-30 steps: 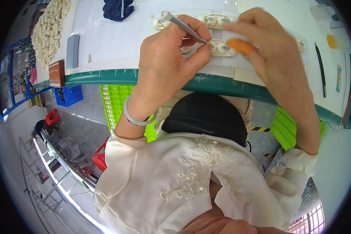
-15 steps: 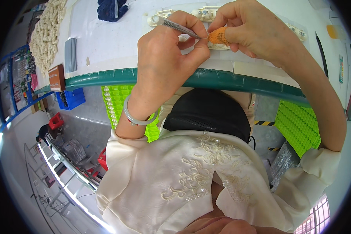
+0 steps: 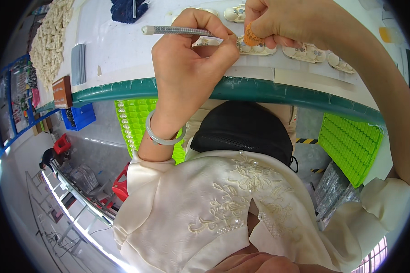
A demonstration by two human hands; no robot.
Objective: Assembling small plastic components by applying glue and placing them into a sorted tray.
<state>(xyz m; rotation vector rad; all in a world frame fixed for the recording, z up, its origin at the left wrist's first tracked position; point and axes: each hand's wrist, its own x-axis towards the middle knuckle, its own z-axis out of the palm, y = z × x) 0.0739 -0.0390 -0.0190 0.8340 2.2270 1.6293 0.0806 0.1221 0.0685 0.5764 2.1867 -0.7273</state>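
Fingers pinching ribbed rod, rounded cream casings

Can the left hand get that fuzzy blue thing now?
Probably yes: nothing seems to block the way from the left hand to the fuzzy blue thing, though the hand's grip is busy with a silver ribbed rod.

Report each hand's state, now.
Left hand: closed, holding a slim grey ribbed tube.
Right hand: curled over a cream part; whether it grips anything cannot be told.
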